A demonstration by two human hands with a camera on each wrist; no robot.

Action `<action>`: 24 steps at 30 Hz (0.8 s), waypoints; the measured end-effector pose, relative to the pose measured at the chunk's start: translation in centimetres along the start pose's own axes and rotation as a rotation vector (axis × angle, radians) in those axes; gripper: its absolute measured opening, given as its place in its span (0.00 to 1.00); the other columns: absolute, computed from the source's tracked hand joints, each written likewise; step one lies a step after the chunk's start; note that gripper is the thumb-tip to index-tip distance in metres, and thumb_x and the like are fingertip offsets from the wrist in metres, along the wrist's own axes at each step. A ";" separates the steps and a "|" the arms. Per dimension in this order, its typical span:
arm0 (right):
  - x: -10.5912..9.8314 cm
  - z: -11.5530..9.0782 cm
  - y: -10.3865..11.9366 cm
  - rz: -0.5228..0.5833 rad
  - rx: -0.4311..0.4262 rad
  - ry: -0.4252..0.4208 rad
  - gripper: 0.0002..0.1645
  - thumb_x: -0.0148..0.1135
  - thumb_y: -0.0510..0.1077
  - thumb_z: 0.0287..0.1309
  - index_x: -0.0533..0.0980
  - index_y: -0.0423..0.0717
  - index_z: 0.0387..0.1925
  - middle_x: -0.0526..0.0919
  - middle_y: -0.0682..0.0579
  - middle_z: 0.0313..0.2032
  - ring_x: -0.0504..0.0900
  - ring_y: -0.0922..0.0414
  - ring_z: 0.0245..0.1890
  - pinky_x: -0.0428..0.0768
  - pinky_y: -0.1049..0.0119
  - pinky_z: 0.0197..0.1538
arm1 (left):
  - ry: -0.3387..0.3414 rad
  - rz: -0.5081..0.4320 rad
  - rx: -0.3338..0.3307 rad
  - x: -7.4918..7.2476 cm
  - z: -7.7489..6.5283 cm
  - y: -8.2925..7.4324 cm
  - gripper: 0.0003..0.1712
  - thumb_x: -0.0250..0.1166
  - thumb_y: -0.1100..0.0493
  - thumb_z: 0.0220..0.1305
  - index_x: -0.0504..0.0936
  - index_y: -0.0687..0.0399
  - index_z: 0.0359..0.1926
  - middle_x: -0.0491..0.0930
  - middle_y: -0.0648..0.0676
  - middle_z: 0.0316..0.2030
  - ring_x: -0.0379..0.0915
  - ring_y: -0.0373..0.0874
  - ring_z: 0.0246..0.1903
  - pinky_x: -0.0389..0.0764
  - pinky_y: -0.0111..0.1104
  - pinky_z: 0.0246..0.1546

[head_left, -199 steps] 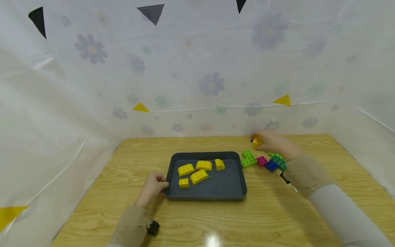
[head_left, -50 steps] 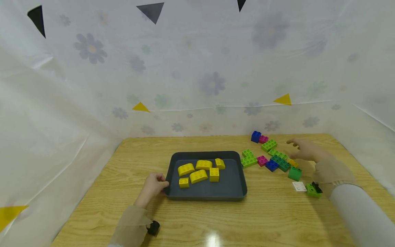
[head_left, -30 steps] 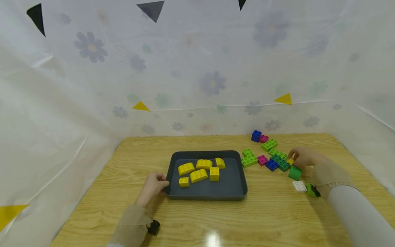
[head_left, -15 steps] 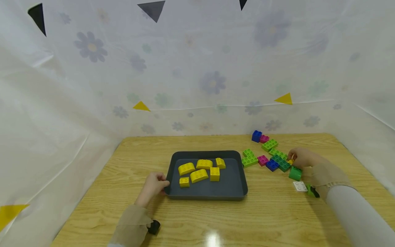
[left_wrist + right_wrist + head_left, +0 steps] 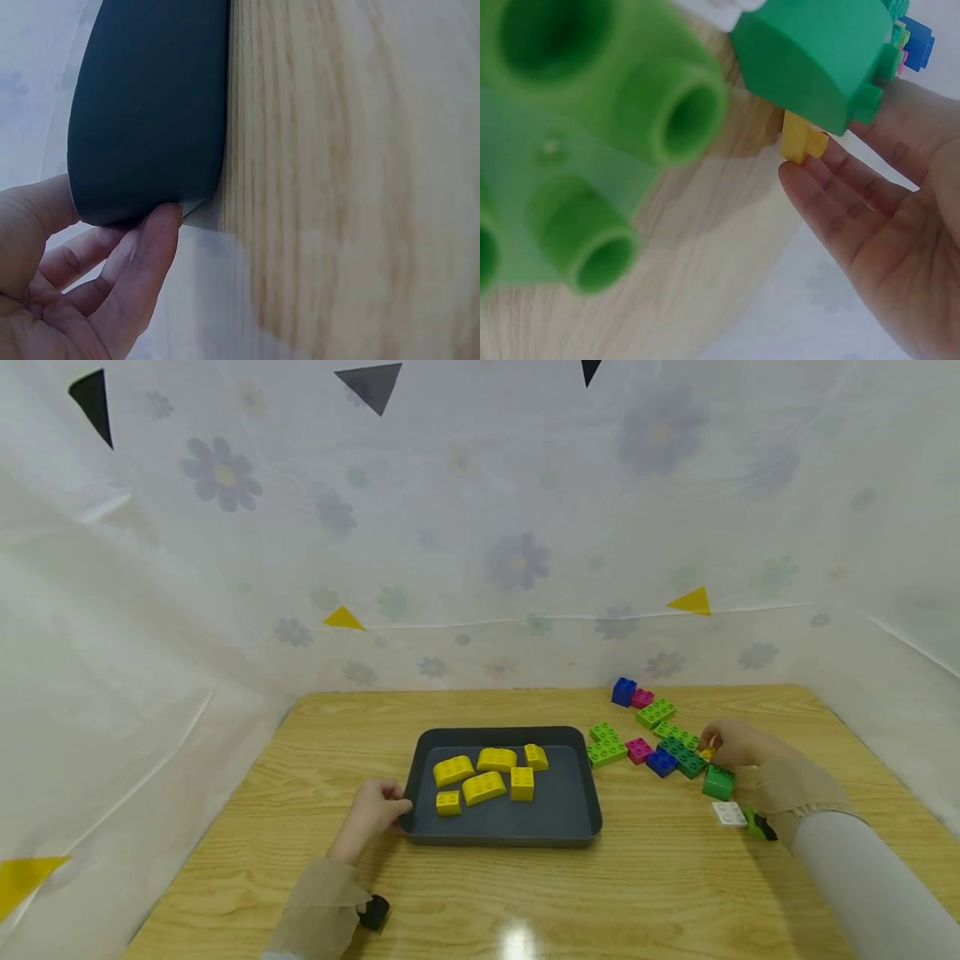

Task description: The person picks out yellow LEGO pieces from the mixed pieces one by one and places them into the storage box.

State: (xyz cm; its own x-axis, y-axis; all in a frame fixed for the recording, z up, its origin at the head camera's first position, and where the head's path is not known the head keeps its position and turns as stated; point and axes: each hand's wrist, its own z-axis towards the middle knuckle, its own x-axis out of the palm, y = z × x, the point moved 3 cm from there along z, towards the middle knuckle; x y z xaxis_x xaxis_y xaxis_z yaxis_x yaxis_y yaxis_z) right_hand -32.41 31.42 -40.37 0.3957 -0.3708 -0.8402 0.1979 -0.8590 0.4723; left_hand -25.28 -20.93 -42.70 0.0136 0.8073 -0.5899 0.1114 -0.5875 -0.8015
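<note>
My left hand [image 5: 375,808] pinches the left rim of a dark grey tray [image 5: 555,822]; in the left wrist view, thumb and fingers [image 5: 146,255] grip the tray's corner [image 5: 150,112]. Several yellow toy bricks lie inside the tray, among them a square one [image 5: 522,783] and an arched one [image 5: 483,787]. At the right, my right hand [image 5: 738,745] holds a small thin yellow brick [image 5: 706,753] low on the table between thumb and fingers. The right wrist view shows fingertips on this yellow brick [image 5: 799,139], partly covered by a green curved brick [image 5: 810,60].
Around the right hand lie dark green [image 5: 682,755], blue [image 5: 662,762], pink [image 5: 640,750] and light green bricks [image 5: 606,752]. Nearer are a white plate brick [image 5: 729,813] and a green brick [image 5: 752,821] beside the sleeve. A patterned curtain [image 5: 465,543] encloses the table [image 5: 465,902].
A square yellow brick carried by the right hand at the back now lies in the tray. The right hand then came down on the thin yellow brick. The left hand stayed on the rim.
</note>
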 end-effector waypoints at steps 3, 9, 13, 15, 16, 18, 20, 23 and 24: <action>-0.2 -0.1 0.0 0.005 0.007 0.005 0.16 0.56 0.28 0.45 0.73 0.30 0.40 0.73 0.31 0.38 0.74 0.43 0.36 0.74 0.62 0.29 | -0.001 0.001 -0.001 0.0 0.0 -0.1 0.07 0.61 0.71 0.51 0.72 0.63 0.21 0.70 0.53 0.18 0.69 0.42 0.16 0.79 0.35 0.17; -1.1 0.0 0.3 -0.033 -0.012 0.003 0.15 0.61 0.29 0.44 0.73 0.30 0.38 0.74 0.36 0.35 0.75 0.45 0.34 0.78 0.58 0.32 | 0.002 0.000 0.005 0.0 -0.1 -0.1 0.08 0.61 0.71 0.52 0.72 0.63 0.21 0.70 0.54 0.19 0.69 0.42 0.16 0.79 0.35 0.17; -1.8 0.1 0.9 -0.040 -0.023 -0.009 0.16 0.61 0.29 0.44 0.72 0.28 0.38 0.73 0.36 0.34 0.73 0.46 0.33 0.77 0.58 0.31 | 0.004 -0.003 0.006 0.0 -0.2 -0.1 0.08 0.61 0.71 0.53 0.72 0.63 0.21 0.69 0.54 0.19 0.69 0.43 0.17 0.79 0.35 0.17; -2.2 0.0 1.4 -0.046 -0.029 -0.018 0.16 0.61 0.28 0.44 0.71 0.27 0.38 0.73 0.36 0.34 0.73 0.47 0.33 0.77 0.58 0.31 | 0.005 -0.005 0.006 0.0 -0.2 -0.1 0.08 0.61 0.71 0.53 0.72 0.63 0.21 0.69 0.54 0.19 0.69 0.43 0.17 0.79 0.35 0.17; -2.5 0.0 1.7 -0.053 -0.038 -0.021 0.16 0.61 0.28 0.44 0.71 0.27 0.39 0.73 0.36 0.34 0.73 0.47 0.33 0.77 0.58 0.31 | 0.006 -0.008 0.004 0.0 -0.1 -0.1 0.08 0.61 0.71 0.53 0.72 0.63 0.21 0.69 0.54 0.19 0.69 0.43 0.16 0.79 0.35 0.17; -2.9 0.1 2.4 -0.066 -0.056 -0.024 0.16 0.61 0.28 0.43 0.71 0.26 0.38 0.73 0.37 0.33 0.72 0.47 0.32 0.76 0.58 0.31 | 0.007 -0.012 0.001 0.0 -0.1 -0.1 0.08 0.61 0.71 0.53 0.72 0.63 0.21 0.69 0.54 0.19 0.69 0.43 0.16 0.79 0.35 0.17; -3.2 0.1 3.3 -0.076 -0.059 -0.007 0.16 0.61 0.28 0.44 0.71 0.27 0.39 0.72 0.37 0.34 0.71 0.48 0.33 0.76 0.59 0.31 | 0.006 -0.011 -0.001 0.0 -0.1 -0.1 0.08 0.61 0.71 0.53 0.71 0.63 0.21 0.69 0.54 0.19 0.68 0.43 0.16 0.79 0.35 0.17; -3.6 0.3 4.6 -0.083 -0.077 0.006 0.15 0.60 0.28 0.45 0.71 0.28 0.39 0.72 0.38 0.34 0.70 0.48 0.32 0.75 0.60 0.31 | 0.003 -0.009 -0.004 0.0 -0.1 -0.1 0.08 0.61 0.71 0.52 0.71 0.63 0.21 0.69 0.54 0.19 0.68 0.42 0.16 0.79 0.35 0.17; -3.7 0.4 5.1 -0.095 -0.085 0.005 0.15 0.60 0.28 0.45 0.71 0.29 0.38 0.71 0.37 0.34 0.70 0.48 0.32 0.75 0.60 0.30 | 0.002 -0.009 -0.005 0.0 -0.1 -0.1 0.08 0.61 0.71 0.52 0.71 0.63 0.21 0.69 0.53 0.19 0.68 0.42 0.16 0.79 0.35 0.17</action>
State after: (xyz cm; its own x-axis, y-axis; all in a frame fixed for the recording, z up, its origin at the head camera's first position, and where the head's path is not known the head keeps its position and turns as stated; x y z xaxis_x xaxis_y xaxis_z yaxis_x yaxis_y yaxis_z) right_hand -33.20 28.27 -34.93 0.3762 -0.2871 -0.8809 0.3096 -0.8572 0.4116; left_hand -25.21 -20.85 -42.60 0.0146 0.8126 -0.5826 0.1164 -0.5801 -0.8062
